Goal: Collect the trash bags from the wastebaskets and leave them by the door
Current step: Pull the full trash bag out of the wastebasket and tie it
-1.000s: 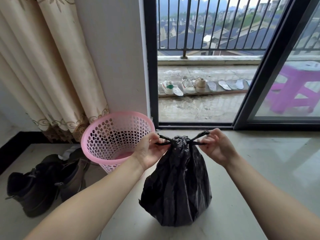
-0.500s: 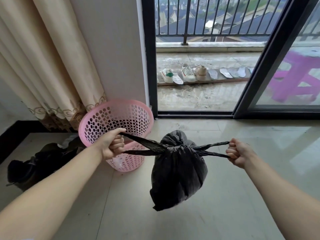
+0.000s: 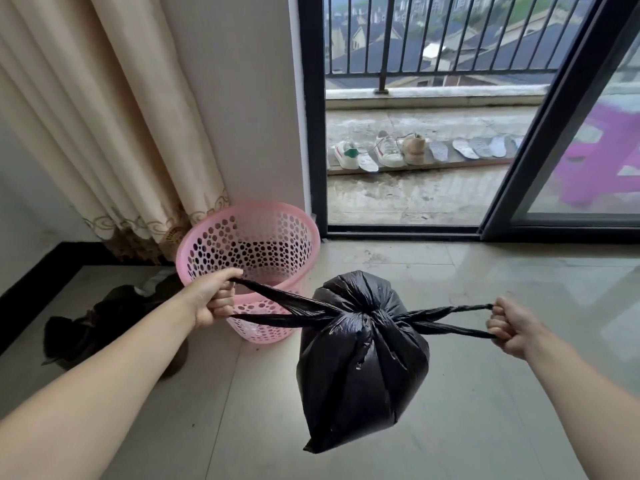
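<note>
Both hands (image 3: 360,308) fisted around bag handles (image 3: 277,308)

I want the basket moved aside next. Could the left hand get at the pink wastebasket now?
Probably not yet: the left hand is right beside the pink wastebasket, nothing between, but grips a trash bag handle.

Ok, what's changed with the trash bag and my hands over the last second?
Both hands moved apart, the left hand and right hand pulling the handles sideways, cinching the knot; the black bag lifted off the floor. Both hands kept their grip, and the pink wastebasket stayed put.
</note>
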Tool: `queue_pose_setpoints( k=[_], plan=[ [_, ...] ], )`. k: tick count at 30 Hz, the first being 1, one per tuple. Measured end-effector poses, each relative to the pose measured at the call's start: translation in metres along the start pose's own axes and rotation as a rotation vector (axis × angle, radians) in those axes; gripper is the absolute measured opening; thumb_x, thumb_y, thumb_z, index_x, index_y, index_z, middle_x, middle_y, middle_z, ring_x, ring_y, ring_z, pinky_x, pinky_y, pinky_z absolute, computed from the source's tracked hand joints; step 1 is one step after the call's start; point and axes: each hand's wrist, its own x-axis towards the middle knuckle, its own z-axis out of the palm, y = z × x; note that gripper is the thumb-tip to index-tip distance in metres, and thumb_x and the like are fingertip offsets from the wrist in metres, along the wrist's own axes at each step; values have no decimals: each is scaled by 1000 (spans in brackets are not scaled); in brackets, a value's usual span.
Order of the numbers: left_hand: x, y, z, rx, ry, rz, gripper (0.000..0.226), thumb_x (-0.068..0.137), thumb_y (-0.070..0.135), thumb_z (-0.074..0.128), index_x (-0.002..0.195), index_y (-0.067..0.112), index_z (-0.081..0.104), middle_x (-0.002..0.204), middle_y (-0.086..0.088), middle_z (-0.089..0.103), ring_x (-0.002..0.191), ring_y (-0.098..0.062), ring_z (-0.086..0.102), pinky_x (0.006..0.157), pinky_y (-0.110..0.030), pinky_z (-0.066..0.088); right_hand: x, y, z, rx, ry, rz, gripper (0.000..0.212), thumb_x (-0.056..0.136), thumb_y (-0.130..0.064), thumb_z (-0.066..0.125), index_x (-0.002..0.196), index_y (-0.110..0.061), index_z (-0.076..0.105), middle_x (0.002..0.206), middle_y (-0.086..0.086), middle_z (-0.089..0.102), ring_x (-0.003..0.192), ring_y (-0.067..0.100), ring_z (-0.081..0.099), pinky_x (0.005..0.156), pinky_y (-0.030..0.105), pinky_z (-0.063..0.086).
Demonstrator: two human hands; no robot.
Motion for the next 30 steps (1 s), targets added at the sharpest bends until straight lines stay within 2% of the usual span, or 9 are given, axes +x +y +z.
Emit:
queue_pose_setpoints(
  k=[4,6,9,13,17,21,24,27,30],
  plan=[
    [-21,17,41,254,-212,169,57,98,28,46,43,22,30,36,8,23,30,-7,17,33,-14,15,-28,-30,47,-101,-209,-65,40,94,-14,28,55,-22,27,27,-3,19,19,4,17,23,13,10],
    [-39,22,80,617,-359,310,49,96,35,48,50,19,40,42,7,30,36,-9,23,38,-18,23,-58,-30,93,-352,-394,-139,39,95,-15,33,57,-20,38,38,-6,32,28,5,31,31,16,26],
    [-55,20,130,1150,-410,628,36,94,39,49,64,19,51,58,5,47,49,-9,38,51,-20,32,-100,-9,147,-820,-663,-312,20,97,-14,43,82,-10,55,68,1,57,62,9,57,69,25,49],
    [-51,20,136,1212,-417,737,21,90,19,52,72,24,44,69,6,48,60,-8,41,55,-22,33,-117,3,159,-1043,-905,-293,24,98,-16,40,92,-9,62,83,-1,69,82,10,66,95,33,47],
    [-35,9,128,1124,-487,602,23,87,16,57,107,21,46,92,4,49,83,-11,49,79,-27,45,-115,6,159,-1278,-828,-470,22,88,-26,55,79,-8,64,70,2,62,72,17,54,73,33,41],
    [-24,-5,131,1088,-665,486,46,87,21,56,132,22,48,140,4,44,130,-11,41,112,-32,31,-111,4,162,-1363,-772,-583,22,84,-26,57,69,-11,61,58,0,52,62,18,45,66,35,34],
    [-14,-17,127,796,-711,387,29,93,35,55,112,16,67,116,-1,68,115,-14,59,103,-28,42,-99,1,153,-1357,-686,-606,26,91,-28,54,76,-8,60,58,-2,47,55,12,42,55,25,35],
    [-4,-35,130,493,-636,311,31,95,30,52,78,11,68,64,-1,63,67,-11,63,91,-29,49,-74,11,137,-1462,-544,-749,28,96,-31,48,75,-14,57,60,-4,47,55,11,42,50,22,32],
    [9,-60,139,516,-582,297,37,98,31,47,104,0,64,51,8,32,45,-5,34,86,-28,55,-48,34,123,-1631,-442,-889,27,99,-32,42,78,-16,47,65,-3,48,64,19,46,56,30,31]
  ],
)
